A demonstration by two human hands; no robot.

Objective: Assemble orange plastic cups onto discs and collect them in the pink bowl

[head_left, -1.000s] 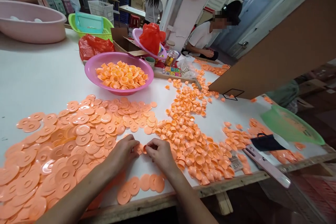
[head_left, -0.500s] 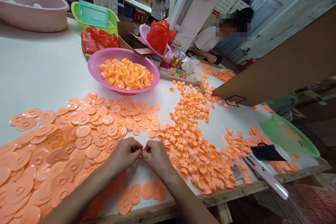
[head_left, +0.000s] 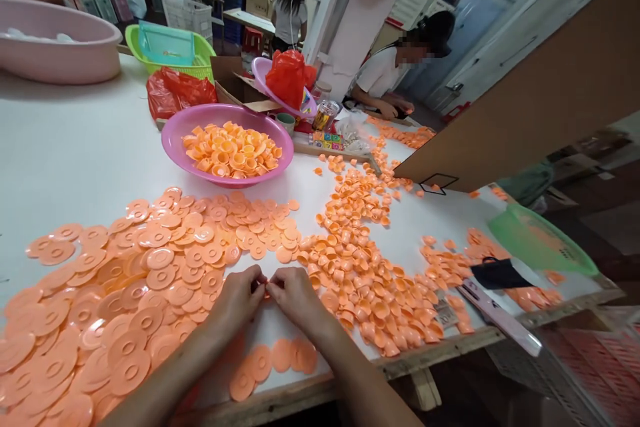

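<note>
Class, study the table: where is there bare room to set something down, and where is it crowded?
Widest: left of the pink bowl, between the pale tub and the discs. Smaller: between the piled cups and the cardboard sheet. Crowded: beside the left hand, where discs overlap, and beside the right hand, where cups heap.

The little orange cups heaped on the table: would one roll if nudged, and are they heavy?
The cups would likely roll or tip, as their sides look rounded and many lie tilted. They are probably light, being small and hollow. Their shine suggests smooth plastic, so they may slide easily over the white tabletop.
</note>
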